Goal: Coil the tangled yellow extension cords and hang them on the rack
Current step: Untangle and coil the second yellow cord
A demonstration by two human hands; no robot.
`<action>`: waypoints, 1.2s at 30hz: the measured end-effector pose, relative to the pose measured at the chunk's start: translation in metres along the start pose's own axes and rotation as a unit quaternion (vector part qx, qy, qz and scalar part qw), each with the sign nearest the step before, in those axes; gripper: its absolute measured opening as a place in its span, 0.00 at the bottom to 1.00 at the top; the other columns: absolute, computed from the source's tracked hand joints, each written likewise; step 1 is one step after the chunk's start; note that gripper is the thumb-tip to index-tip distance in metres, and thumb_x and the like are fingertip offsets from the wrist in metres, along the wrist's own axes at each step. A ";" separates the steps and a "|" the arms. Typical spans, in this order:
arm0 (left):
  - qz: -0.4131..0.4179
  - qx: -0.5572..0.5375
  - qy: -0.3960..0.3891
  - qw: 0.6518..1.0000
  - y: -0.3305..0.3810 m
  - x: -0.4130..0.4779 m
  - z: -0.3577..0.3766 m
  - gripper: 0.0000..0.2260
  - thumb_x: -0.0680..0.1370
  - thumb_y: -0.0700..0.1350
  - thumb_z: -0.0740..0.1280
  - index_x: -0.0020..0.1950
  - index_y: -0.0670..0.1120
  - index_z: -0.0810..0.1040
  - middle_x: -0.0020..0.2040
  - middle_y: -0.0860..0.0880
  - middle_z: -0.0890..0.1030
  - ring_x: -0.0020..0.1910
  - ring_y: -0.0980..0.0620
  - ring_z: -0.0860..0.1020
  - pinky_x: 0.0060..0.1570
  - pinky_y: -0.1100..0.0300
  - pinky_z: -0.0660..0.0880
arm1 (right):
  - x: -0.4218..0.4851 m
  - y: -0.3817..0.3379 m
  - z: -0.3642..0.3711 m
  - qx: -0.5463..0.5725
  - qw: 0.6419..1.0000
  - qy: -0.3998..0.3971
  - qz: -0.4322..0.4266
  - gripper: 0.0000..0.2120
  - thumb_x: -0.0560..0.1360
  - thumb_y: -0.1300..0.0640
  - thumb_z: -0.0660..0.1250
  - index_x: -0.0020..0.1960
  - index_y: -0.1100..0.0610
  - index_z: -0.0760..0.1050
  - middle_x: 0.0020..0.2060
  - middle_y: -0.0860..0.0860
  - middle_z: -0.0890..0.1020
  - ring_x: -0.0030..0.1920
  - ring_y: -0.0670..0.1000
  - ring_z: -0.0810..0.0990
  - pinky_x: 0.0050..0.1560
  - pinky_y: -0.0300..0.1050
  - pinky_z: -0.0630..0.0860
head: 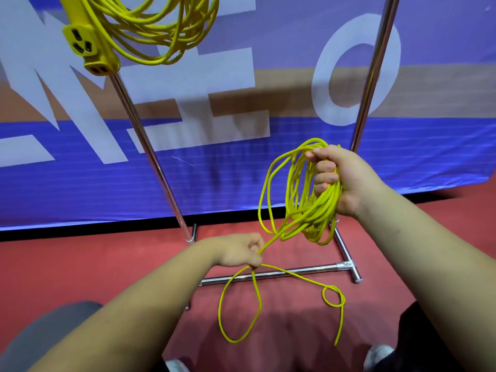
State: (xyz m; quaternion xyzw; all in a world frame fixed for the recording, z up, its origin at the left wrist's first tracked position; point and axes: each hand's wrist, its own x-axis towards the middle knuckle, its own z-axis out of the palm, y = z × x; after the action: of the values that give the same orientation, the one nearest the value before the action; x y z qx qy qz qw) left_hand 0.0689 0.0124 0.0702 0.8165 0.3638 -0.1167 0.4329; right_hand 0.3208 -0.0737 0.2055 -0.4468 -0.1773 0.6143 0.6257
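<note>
Fingers [254,245] of the left hand [236,252] are curled tight round a single strand of the thin yellow extension cord [271,239], pinched where it leaves the bundle. This is judged a feed grip, so that slack can be drawn up and laid on as the next turn. Below that grip the uncoiled tail [219,307] is left hanging in one wide open loop. Further right a small closed loop [324,296] is seen in it; kink or loose knot cannot be told. Right of that, the fingers [324,178] of the right hand [349,178] are clamped round the gathered yellow coil [292,189], which is held up off the floor so the turns hang free. The coil is held between the rack's uprights, near the right one, and is not yet hung.

Around: at top left a second yellow coil [150,30] with a yellow plastic socket block [88,44] is already hung; its hook is out of view. The chrome tube rack is seen as left upright [145,140], base bar [268,274] and right upright [375,71]. A blue banner with white letters [228,178] is hung behind it, with red floor [94,264] beneath.

In the way: the small loop is likely to be jammed at the left grip unless shaken out first. The base bar is crossed by the tail, so a snag there is possible.
</note>
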 end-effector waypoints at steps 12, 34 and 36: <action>-0.152 -0.039 -0.047 0.986 -0.040 0.007 0.037 0.12 0.83 0.35 0.55 0.50 0.48 0.75 0.46 0.42 0.82 0.37 0.49 0.81 0.34 0.58 0.75 | -0.008 0.000 0.006 0.003 0.999 -0.033 0.011 0.08 0.83 0.51 0.66 0.48 0.54 0.79 0.24 0.43 0.63 0.19 0.42 0.62 0.21 0.36 0.63; 0.072 -0.376 0.144 0.912 0.079 -0.074 -0.104 0.09 0.83 0.48 0.68 0.51 0.42 0.77 0.38 0.49 0.73 0.30 0.53 0.62 0.30 0.59 0.62 | 0.004 0.017 -0.004 -0.233 0.958 0.102 -0.132 0.06 0.77 0.60 0.72 0.43 0.58 0.76 0.26 0.52 0.72 0.23 0.51 0.69 0.26 0.44 0.72; 0.053 -0.187 0.189 0.962 0.077 -0.074 -0.103 0.10 0.83 0.50 0.68 0.52 0.43 0.81 0.34 0.51 0.69 0.31 0.51 0.62 0.31 0.58 0.63 | 0.005 0.022 -0.004 -0.271 0.947 0.110 -0.133 0.08 0.76 0.60 0.72 0.40 0.59 0.76 0.26 0.53 0.75 0.24 0.52 0.71 0.28 0.47 0.75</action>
State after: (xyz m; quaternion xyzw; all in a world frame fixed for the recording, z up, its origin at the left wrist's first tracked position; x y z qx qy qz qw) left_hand 0.0575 0.0296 0.2172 0.7462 0.4104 0.1335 0.5069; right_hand 0.3119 -0.0743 0.1848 -0.6365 -0.3256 0.4012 0.5727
